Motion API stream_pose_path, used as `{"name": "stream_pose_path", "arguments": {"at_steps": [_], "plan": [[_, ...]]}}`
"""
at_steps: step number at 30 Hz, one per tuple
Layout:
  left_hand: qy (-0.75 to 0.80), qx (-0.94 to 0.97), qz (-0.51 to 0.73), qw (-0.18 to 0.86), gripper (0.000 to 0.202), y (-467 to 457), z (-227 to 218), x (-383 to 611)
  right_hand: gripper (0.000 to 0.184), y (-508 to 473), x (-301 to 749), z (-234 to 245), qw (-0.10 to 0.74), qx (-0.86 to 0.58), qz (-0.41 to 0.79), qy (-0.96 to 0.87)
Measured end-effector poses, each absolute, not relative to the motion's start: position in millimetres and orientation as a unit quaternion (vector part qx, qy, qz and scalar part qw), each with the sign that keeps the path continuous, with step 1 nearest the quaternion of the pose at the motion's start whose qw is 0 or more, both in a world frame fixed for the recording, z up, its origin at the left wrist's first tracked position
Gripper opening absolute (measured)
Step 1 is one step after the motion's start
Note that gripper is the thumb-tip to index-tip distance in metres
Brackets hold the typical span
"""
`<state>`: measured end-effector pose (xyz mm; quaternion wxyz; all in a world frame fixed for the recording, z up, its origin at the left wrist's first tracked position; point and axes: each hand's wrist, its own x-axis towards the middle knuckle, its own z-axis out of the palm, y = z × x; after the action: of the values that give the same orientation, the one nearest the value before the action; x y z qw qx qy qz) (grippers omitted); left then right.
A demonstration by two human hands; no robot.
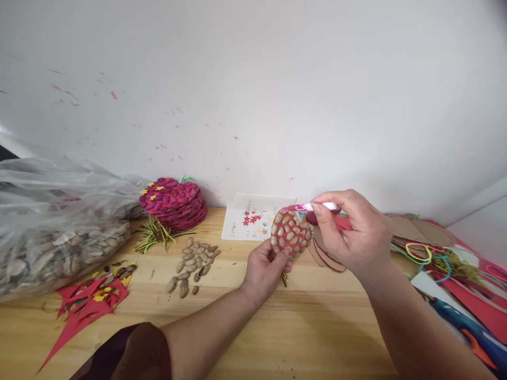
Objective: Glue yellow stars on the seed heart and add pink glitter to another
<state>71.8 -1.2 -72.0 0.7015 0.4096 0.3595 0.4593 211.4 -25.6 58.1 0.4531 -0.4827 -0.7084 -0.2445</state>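
Observation:
My left hand (266, 268) grips the lower edge of a round red disc covered with peanut shells (291, 232), holding it tilted up above the table. A short green-brown tuft sticks out under the disc. In my right hand (354, 229) is a white marker (325, 206), pinched between thumb and fingers, its pink tip end at the top edge of the disc. Most shells on the disc are plain tan, with pink along the upper rim. Behind the disc lies a white paper (233, 224) with small red and yellow stars.
Left stand a plastic bag of peanut shells (79, 253), red paper scraps (93, 306), loose peanuts (190, 264) and a stack of magenta shell-covered discs (174, 203). At right are brown cardboard pieces (431, 232), coloured cords (420, 254) and a blue-orange tool (461, 327). A white wall (253, 95) rises behind.

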Motion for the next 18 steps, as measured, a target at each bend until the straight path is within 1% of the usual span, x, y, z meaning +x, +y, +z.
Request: {"name": "stream_pose_path", "arguments": {"at_steps": [11,18], "plan": [[0.353,0.429,0.463,0.690,0.030,-0.6,-75.3,71.5,0.013,-29.0,205.9,62.5,0.440,-0.459,-0.239,-0.734],[0.361,0.424,0.466,0.688,0.036,-1.5,-69.5,71.4,0.012,-29.4,210.0,62.6,0.433,-0.456,-0.250,-0.736]]}}
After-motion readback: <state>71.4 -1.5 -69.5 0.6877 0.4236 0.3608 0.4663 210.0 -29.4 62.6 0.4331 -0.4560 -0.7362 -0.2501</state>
